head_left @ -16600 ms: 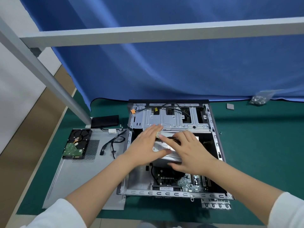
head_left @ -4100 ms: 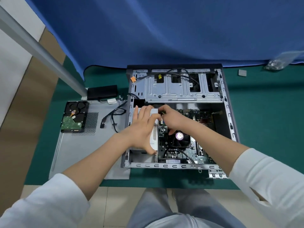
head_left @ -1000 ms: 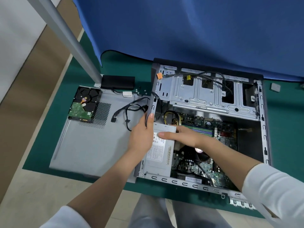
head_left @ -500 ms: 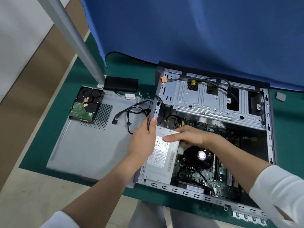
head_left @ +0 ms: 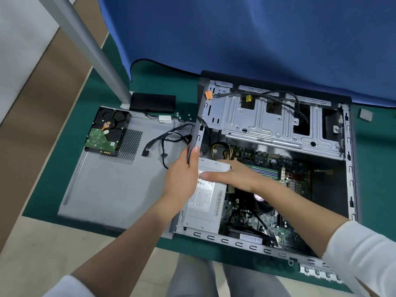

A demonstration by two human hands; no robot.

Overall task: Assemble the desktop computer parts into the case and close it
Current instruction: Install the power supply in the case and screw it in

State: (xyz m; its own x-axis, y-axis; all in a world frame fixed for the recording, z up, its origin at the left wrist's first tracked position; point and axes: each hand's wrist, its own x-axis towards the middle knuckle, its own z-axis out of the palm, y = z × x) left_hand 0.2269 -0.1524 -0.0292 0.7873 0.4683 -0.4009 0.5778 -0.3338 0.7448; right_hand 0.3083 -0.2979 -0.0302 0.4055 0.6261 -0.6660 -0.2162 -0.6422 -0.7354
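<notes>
The open computer case (head_left: 349, 168) lies flat on the green mat. A silver power supply (head_left: 205, 204) sits in its near left corner, label up. My left hand (head_left: 182, 181) grips the case's left wall, thumb along the rim. My right hand (head_left: 231, 174) lies flat on the power supply's top, fingers straight and pointing left. The motherboard (head_left: 267, 168) and its fan, partly hidden under my right forearm, fill the case floor. A metal drive cage (head_left: 267, 123) spans the far part of the case.
The grey side panel (head_left: 111, 185) lies left of the case, carrying a hard drive (head_left: 106, 131) and loose black cables (head_left: 165, 142). A black box (head_left: 153, 102) sits behind it by a metal post (head_left: 90, 48). A blue curtain hangs behind.
My right hand went from curled at the power supply's far right corner to lying flat on top of it. My left hand stayed on the case wall. The view shifted slightly.
</notes>
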